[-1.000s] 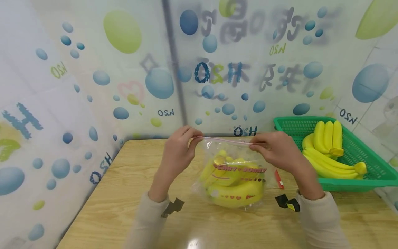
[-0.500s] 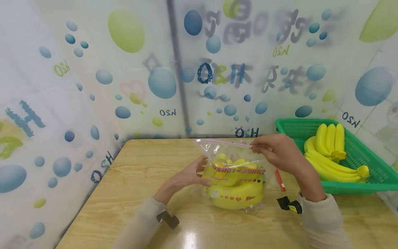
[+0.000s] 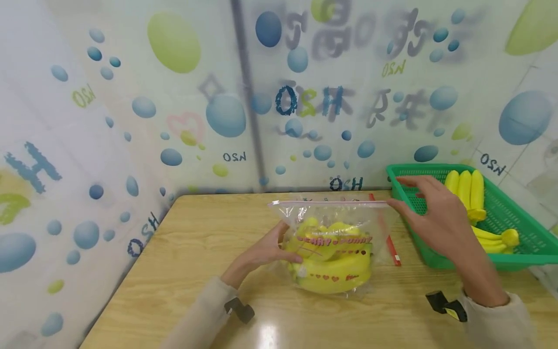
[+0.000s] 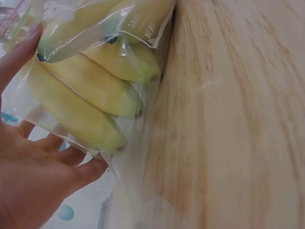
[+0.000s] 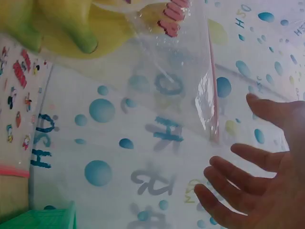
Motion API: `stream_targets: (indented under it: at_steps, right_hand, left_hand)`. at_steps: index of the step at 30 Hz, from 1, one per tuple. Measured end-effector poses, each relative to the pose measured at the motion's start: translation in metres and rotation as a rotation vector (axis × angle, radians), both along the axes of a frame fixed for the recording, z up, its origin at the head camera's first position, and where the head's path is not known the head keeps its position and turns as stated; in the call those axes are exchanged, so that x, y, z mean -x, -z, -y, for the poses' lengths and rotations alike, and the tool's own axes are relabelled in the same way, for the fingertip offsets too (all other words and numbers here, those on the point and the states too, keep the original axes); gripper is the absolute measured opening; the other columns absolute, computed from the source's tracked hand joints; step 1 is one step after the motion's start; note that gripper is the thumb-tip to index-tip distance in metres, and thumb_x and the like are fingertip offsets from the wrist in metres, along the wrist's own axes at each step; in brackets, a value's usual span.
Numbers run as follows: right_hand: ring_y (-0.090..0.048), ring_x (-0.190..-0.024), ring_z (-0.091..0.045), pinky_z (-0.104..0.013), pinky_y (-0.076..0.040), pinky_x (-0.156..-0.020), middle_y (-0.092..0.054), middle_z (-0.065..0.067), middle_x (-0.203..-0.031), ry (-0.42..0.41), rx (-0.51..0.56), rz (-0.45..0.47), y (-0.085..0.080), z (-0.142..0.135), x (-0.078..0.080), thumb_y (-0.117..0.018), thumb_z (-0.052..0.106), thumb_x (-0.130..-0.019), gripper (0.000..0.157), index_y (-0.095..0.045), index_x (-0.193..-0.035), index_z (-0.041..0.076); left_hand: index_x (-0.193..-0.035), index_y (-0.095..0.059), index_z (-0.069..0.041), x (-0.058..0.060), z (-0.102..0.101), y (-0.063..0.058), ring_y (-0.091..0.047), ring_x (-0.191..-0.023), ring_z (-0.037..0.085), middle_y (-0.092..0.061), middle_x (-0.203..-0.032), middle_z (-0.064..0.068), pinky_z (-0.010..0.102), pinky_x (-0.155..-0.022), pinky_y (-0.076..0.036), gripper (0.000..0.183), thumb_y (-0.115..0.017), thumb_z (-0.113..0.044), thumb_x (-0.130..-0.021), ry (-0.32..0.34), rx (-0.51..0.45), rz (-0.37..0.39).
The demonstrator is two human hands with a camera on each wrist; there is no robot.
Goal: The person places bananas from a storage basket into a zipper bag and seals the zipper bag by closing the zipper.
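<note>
A clear zip bag (image 3: 334, 240) with pink print stands in the middle of the table, a bunch of yellow bananas (image 3: 333, 276) inside it. Its zip strip (image 3: 327, 203) runs straight along the top. My left hand (image 3: 263, 251) holds the bag's left side, thumb in front and fingers behind; the left wrist view shows those fingers (image 4: 66, 155) curved against the plastic by the banana tips. To the right of the bag, my right hand (image 3: 444, 223) is spread with nothing in it. The right wrist view shows its fingers (image 5: 233, 179) apart from the zip edge.
A green basket (image 3: 436, 257) with more banana bunches (image 3: 466, 189) stands at the right, partly behind my right hand. Behind the zip bag lies another printed bag (image 5: 16, 109) with a red edge strip (image 3: 393, 250). A patterned curtain (image 3: 209, 160) borders the table's back and left.
My left hand has come down from the zip's left end to the bag's side. My right hand has let go of the zip's right end and moved right, fingers spreading.
</note>
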State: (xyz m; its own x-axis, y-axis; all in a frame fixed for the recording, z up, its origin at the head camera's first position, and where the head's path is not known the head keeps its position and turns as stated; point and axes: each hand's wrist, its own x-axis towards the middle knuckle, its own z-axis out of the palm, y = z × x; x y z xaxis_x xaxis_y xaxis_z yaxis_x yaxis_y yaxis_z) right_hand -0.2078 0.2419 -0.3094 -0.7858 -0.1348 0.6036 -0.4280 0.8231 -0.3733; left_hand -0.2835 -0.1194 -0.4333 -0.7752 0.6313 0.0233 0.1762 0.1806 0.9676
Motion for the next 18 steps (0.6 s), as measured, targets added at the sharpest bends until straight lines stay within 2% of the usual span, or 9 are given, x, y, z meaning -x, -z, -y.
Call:
stream_targets:
  at_steps: [2, 5, 8, 10, 12, 13, 16, 18]
  right_hand:
    - [-0.058, -0.121, -0.046, -0.061, -0.052, -0.092, -0.056, -0.026, -0.140, -0.025, 0.070, 0.191, 0.002, -0.014, 0.002, -0.078, 0.032, -0.093, 0.076, -0.042, -0.153, 0.003]
    - [-0.055, -0.126, -0.052, -0.057, -0.057, -0.091, -0.045, -0.035, -0.146, -0.177, 0.126, 0.527, 0.011, -0.030, 0.010, -0.078, 0.030, -0.093, 0.102, -0.011, -0.162, -0.003]
    - [-0.061, -0.122, -0.048, -0.045, -0.061, -0.085, -0.048, -0.036, -0.141, -0.376, 0.180, 0.823, 0.027, -0.033, 0.020, -0.080, 0.022, -0.091, 0.099, -0.011, -0.156, -0.007]
    - [-0.067, -0.116, -0.043, -0.040, -0.061, -0.081, -0.054, -0.034, -0.137, -0.487, 0.201, 0.950, 0.039, -0.026, 0.024, -0.082, 0.019, -0.090, 0.091, -0.021, -0.151, -0.010]
    - [-0.070, -0.110, -0.035, -0.035, -0.061, -0.079, -0.056, -0.031, -0.136, -0.576, 0.204, 1.015, 0.050, -0.018, 0.029, -0.084, 0.018, -0.087, 0.085, -0.029, -0.145, -0.012]
    - [-0.069, -0.109, -0.032, -0.034, -0.061, -0.080, -0.056, -0.030, -0.137, -0.620, 0.201, 1.028, 0.056, -0.013, 0.032, -0.085, 0.016, -0.086, 0.088, -0.028, -0.148, -0.011]
    - [-0.064, -0.117, -0.018, -0.025, -0.054, -0.094, -0.054, -0.027, -0.144, -0.719, 0.163, 1.008, 0.072, -0.005, 0.039, -0.087, 0.015, -0.083, 0.087, -0.034, -0.148, -0.007]
    - [-0.059, -0.120, -0.008, -0.018, -0.047, -0.099, -0.055, -0.025, -0.144, -0.743, 0.160, 0.967, 0.082, -0.001, 0.044, -0.089, 0.014, -0.081, 0.082, -0.040, -0.144, -0.005]
  left_hand:
    - [-0.162, -0.021, -0.029, 0.001, 0.001, 0.000, -0.049, -0.143, 0.031, -0.042, -0.161, 0.002, 0.054, -0.116, -0.042, 0.107, -0.089, -0.017, -0.080, 0.005, -0.007, -0.002]
    - [-0.162, -0.021, -0.030, 0.002, 0.002, 0.001, -0.050, -0.142, 0.029, -0.042, -0.160, 0.000, 0.051, -0.117, -0.041, 0.108, -0.089, -0.014, -0.079, 0.008, -0.018, 0.010]
    - [-0.162, -0.020, -0.030, 0.003, 0.003, 0.004, -0.054, -0.139, 0.028, -0.047, -0.157, 0.003, 0.046, -0.115, -0.045, 0.109, -0.088, -0.010, -0.079, 0.020, -0.042, 0.039]
    - [-0.161, -0.022, -0.029, 0.003, 0.003, 0.005, -0.058, -0.134, 0.028, -0.051, -0.153, 0.005, 0.042, -0.112, -0.048, 0.108, -0.087, -0.007, -0.078, 0.025, -0.058, 0.053]
    - [-0.161, -0.023, -0.028, 0.003, 0.003, 0.005, -0.060, -0.133, 0.028, -0.053, -0.152, 0.007, 0.041, -0.110, -0.050, 0.107, -0.087, -0.007, -0.079, 0.028, -0.068, 0.053]
    - [-0.161, -0.024, -0.028, 0.003, 0.003, 0.005, -0.060, -0.133, 0.027, -0.054, -0.152, 0.007, 0.041, -0.111, -0.049, 0.106, -0.087, -0.007, -0.079, 0.027, -0.070, 0.048]
    - [-0.160, -0.026, -0.029, 0.004, 0.003, 0.006, -0.058, -0.135, 0.027, -0.053, -0.152, 0.006, 0.044, -0.112, -0.048, 0.103, -0.088, -0.010, -0.079, 0.020, -0.066, 0.034]
    - [-0.160, -0.027, -0.030, 0.004, 0.003, 0.007, -0.057, -0.135, 0.029, -0.052, -0.154, 0.005, 0.046, -0.112, -0.048, 0.101, -0.088, -0.014, -0.081, 0.008, -0.056, 0.031]
